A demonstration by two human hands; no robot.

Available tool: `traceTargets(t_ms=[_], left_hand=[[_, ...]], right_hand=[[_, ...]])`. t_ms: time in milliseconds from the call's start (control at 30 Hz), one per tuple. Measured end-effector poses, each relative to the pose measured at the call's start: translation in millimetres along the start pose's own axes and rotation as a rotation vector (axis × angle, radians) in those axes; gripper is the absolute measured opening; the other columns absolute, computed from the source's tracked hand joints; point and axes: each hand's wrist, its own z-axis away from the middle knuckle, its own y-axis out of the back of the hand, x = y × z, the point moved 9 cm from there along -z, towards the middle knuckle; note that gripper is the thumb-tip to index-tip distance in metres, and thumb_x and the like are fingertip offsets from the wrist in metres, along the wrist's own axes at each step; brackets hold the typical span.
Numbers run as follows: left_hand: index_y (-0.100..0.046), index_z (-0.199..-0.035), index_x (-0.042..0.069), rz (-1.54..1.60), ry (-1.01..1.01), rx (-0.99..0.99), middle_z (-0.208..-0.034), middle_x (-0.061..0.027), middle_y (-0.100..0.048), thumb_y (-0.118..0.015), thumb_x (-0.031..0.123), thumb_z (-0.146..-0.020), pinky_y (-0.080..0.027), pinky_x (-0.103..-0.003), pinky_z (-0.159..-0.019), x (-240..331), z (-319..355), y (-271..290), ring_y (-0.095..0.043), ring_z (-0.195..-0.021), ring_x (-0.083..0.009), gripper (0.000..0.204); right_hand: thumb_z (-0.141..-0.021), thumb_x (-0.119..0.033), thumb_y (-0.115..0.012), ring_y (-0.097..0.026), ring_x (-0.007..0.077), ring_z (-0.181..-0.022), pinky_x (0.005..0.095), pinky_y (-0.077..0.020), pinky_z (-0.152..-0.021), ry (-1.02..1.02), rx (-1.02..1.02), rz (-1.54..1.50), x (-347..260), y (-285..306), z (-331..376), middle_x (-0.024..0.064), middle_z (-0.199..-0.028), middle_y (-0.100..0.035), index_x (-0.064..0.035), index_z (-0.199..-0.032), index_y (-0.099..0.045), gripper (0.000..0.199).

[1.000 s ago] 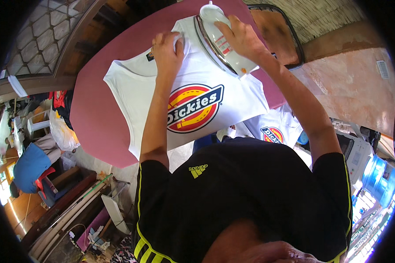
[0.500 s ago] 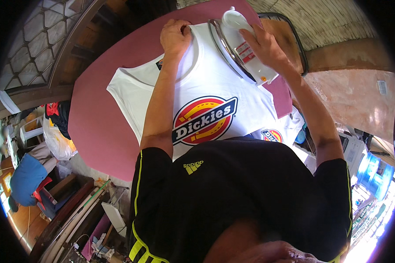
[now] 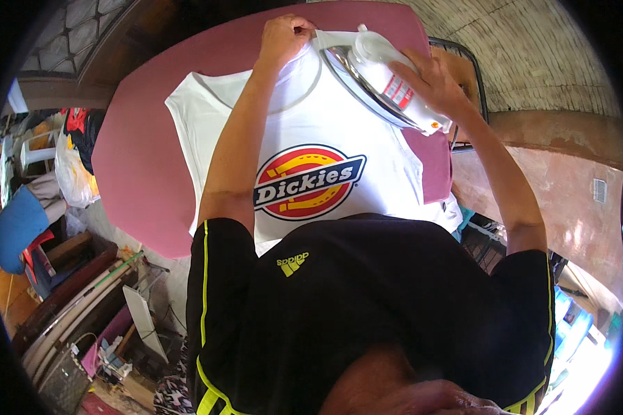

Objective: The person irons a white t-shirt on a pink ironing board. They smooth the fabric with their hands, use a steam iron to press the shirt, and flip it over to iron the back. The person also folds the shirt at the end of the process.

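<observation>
White fabric of the sleeveless shirt (image 3: pixel 377 155), at the shoulder's top edge, looks pinched in the curled fingers of the left hand (image 3: pixel 286 40), which a second ago lay lower, by the neckline; the right hand (image 3: pixel 432 79) has its fingers wrapped on the electric iron (image 3: pixel 376 52). The iron has shifted across the shoulder toward the armhole edge, so the pressing seems to be reaching the outer strap, with the cloth apparently kept taut. The shirt lies front up on the maroon surface (image 3: pixel 142 131), its chest print (image 3: pixel 310 181) nearer the person's body.
</observation>
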Motion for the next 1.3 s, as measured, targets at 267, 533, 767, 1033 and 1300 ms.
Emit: traceTargets(t_ms=[267, 533, 767, 1033, 1300], left_hand=[[-0.066, -0.118, 0.003, -0.303, 0.069, 0.076, -0.119, -0.0182, -0.065, -0.064, 0.021, -0.092, -0.050, -0.040, -0.089, 64.5, 88.5, 47.5, -0.066, -0.103, -0.0288, 0.032], [-0.037, -0.149, 0.002, -0.687, 0.394, 0.142, -0.159, -0.0194, -0.028, -0.041, 0.051, -0.099, -0.013, -0.057, -0.117, 41.3, 209.9, 58.4, -0.019, -0.149, -0.0374, 0.071], [-0.048, -0.142, 0.006, -0.839, 0.185, 0.332, -0.148, -0.0178, -0.046, -0.039, 0.051, -0.100, -0.025, -0.049, -0.116, -3.1, 193.3, 96.7, -0.038, -0.141, -0.0320, 0.062], [-0.039, -0.148, 0.004, -0.781, 0.257, 0.156, -0.156, -0.0173, -0.035, -0.040, 0.036, -0.103, -0.023, -0.054, -0.115, -19.7, 184.4, 111.0, -0.029, -0.145, -0.0370, 0.055], [-0.048, -0.142, 0.010, -0.737, 0.249, 0.100, -0.149, -0.0117, -0.045, -0.045, 0.031, -0.099, -0.033, -0.054, -0.107, -16.2, 176.2, 133.6, -0.042, -0.134, -0.0341, 0.047]], right_hand=[[-0.101, -0.040, -0.050, -0.065, 0.0317, -0.077, 0.0404, -0.0512, -0.072, 0.081, 0.077, 0.002, 18.7, -7.1, -59.4, 0.0189, -0.087, -0.065, -0.0032, -0.116, -0.061, 0.041], [-0.100, -0.035, -0.057, -0.067, 0.0233, -0.064, 0.0353, -0.0512, -0.057, 0.435, -0.190, -0.066, -31.2, -2.4, -24.0, 0.0192, -0.076, -0.067, -0.0002, -0.115, -0.058, 0.038], [-0.093, -0.026, -0.069, -0.066, 0.0264, -0.056, 0.0325, -0.0478, -0.050, 0.649, -0.287, -0.002, -59.3, -25.8, -17.4, 0.0195, -0.071, -0.066, -0.0023, -0.113, -0.060, 0.032], [-0.092, -0.035, -0.063, -0.067, 0.0422, -0.070, 0.0473, -0.0539, -0.061, 0.598, -0.323, 0.034, -121.1, -49.1, -18.3, 0.0246, -0.072, -0.064, -0.0006, -0.103, -0.059, 0.036], [-0.089, -0.033, -0.066, -0.067, 0.0413, -0.064, 0.0454, -0.0533, -0.058, 0.649, -0.298, -0.036, -149.5, -59.6, -24.4, 0.0248, -0.068, -0.063, 0.0004, -0.098, -0.059, 0.036]])
